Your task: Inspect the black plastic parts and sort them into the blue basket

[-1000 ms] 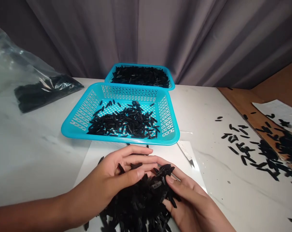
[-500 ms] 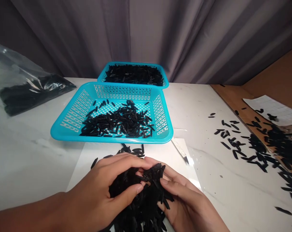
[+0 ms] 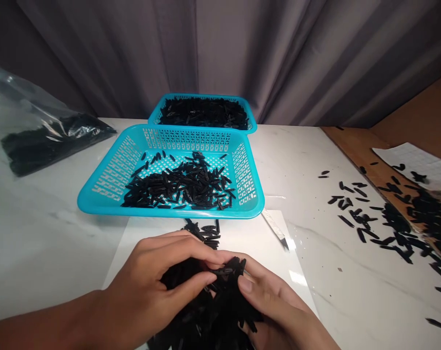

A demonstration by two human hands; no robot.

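Small, thin black pieces with pointed ends (image 3: pixel 205 311) lie heaped at the near edge, under and between my hands. My right hand (image 3: pixel 278 301) is curled round a clump of these pieces (image 3: pixel 229 279), its thumb pressing on them from the right. My left hand (image 3: pixel 162 282) arches over the heap from the left. Its thumb and fingertips close on a black piece (image 3: pixel 223 271) at the edge of the clump. A few more pieces (image 3: pixel 209 233) lie just beyond my fingers on a white sheet (image 3: pixel 129 257). The lower part of the right hand is partly hidden by the pieces.
Ahead stands a blue slotted basket (image 3: pixel 169 212) partly filled with black pieces. A fuller blue basket (image 3: pixel 255 129) is behind it. To the left is a clear plastic bag (image 3: pixel 52 141). A white-handled tool (image 3: pixel 276 231), cardboard (image 3: pixel 355 141) and scattered pieces (image 3: pixel 366 218) lie right.
My left thumb and fingertips have drawn closer together at the clump. The clump in my right hand sits slightly lower. The view has shifted a little.
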